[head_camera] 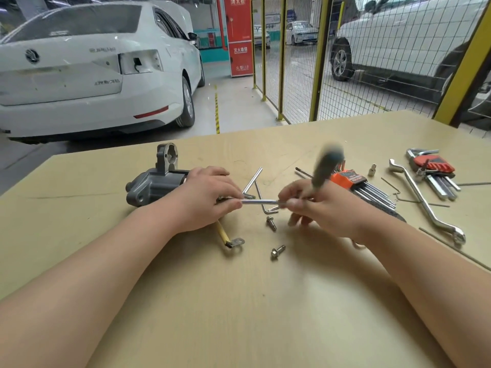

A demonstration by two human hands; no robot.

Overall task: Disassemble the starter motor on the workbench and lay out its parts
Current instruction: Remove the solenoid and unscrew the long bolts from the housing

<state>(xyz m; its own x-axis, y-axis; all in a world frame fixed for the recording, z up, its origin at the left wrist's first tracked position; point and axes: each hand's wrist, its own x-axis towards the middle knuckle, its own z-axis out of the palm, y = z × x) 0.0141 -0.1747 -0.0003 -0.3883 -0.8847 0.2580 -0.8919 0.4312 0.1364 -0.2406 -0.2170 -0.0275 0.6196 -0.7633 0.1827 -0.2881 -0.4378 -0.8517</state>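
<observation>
The grey starter motor (151, 185) lies on its side on the workbench (239, 301), its nose housing pointing away to the left. My left hand (204, 197) rests over its right end and pinches the tip of a thin metal shaft (259, 201). My right hand (324, 205) grips the other end of that shaft, which belongs to a tool whose dark handle (325, 166) sticks up, blurred by motion. Two loose flange bolts (271, 223) (277, 252) lie in front of the hands. A yellow lead with a ring terminal (233, 241) runs out from under my left wrist.
Loose hex keys (253, 181) lie behind the hands. An orange hex key set (364, 187), a red hex key set (433, 168), a small socket (372, 170) and an offset ring spanner (425, 203) sit to the right. A white car and a yellow mesh fence stand beyond the bench.
</observation>
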